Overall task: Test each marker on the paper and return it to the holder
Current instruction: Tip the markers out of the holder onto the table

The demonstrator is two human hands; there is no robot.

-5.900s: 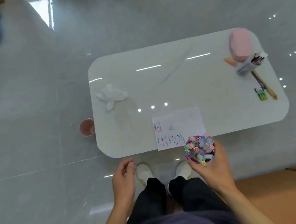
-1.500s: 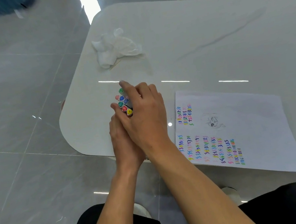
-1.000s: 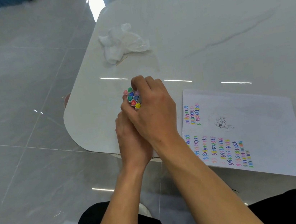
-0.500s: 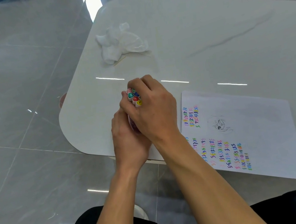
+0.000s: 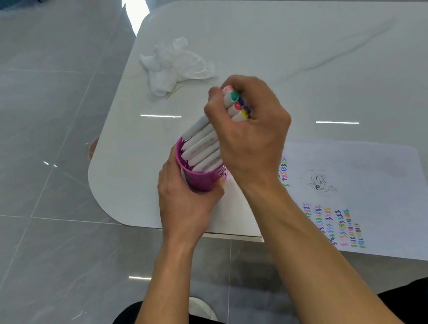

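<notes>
**A:** Where do the markers lie?
**B:** Your right hand [image 5: 253, 135] clamps the bundle of white-barrelled markers [image 5: 203, 149]. Their long axis slants from the magenta mesh holder [image 5: 200, 182] toward the far right. Your left hand [image 5: 185, 203] grips that holder.
**A:** Surface?
**B:** White marble tabletop [image 5: 299, 36], scribbled white paper [image 5: 380, 194] just right.

A white table [image 5: 300, 41] with rounded corners and faint grey veining is standing on a glossy grey tiled floor [image 5: 26, 132], catching strips of ceiling light. A crumpled white tissue [image 5: 175, 63] is sitting near its far left corner, with a thin pale stick [image 5: 173, 92] lying just beside it. A paper [image 5: 375, 195] is lying along the near edge, carrying rows of coloured squiggles [image 5: 333, 227] and a small dark sketch [image 5: 319, 184].
</notes>
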